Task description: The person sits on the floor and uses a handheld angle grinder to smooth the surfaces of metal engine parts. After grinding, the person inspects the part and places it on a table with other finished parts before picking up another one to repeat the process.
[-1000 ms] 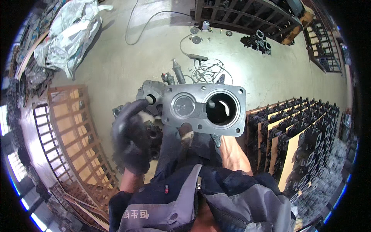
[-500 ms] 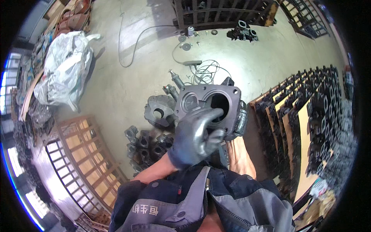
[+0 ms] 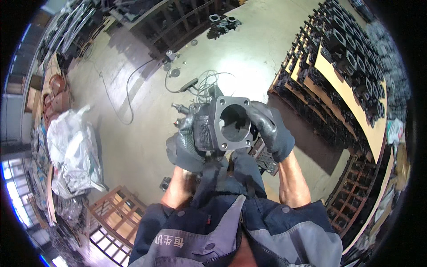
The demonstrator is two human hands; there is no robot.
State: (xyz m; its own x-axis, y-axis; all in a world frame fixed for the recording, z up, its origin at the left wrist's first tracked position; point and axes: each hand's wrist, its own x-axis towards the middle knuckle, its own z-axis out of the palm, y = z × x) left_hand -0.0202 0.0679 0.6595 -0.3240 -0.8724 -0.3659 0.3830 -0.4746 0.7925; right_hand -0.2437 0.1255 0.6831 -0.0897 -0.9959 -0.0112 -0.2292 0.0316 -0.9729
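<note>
A dark metal casting (image 3: 206, 134) with a round bore and a four-holed square flange is held up in front of my body between both hands. My left hand (image 3: 186, 144), in a dark glove, grips its left side. The fingers of my gloved right hand (image 3: 270, 129) are closed on the flange's right edge, with the thumb near the bore. My left fingers are partly hidden behind the casting. Beyond it on the floor lie a corded dark hand tool (image 3: 189, 84) and a loose coil of cable (image 3: 207, 83).
Racks of stacked dark castings (image 3: 351, 66) with yellowish boards between layers stand at the right. Left are a white plastic-covered heap (image 3: 71, 151) and a brown slatted crate (image 3: 118, 216). Farther off sit a dark slatted rack (image 3: 173, 29) and a few castings (image 3: 222, 26).
The view has swung rightward. The casting has been turned, so one bore shows instead of the two-opening face. My left hand has moved from that face to the left side; my right hand now shows.
</note>
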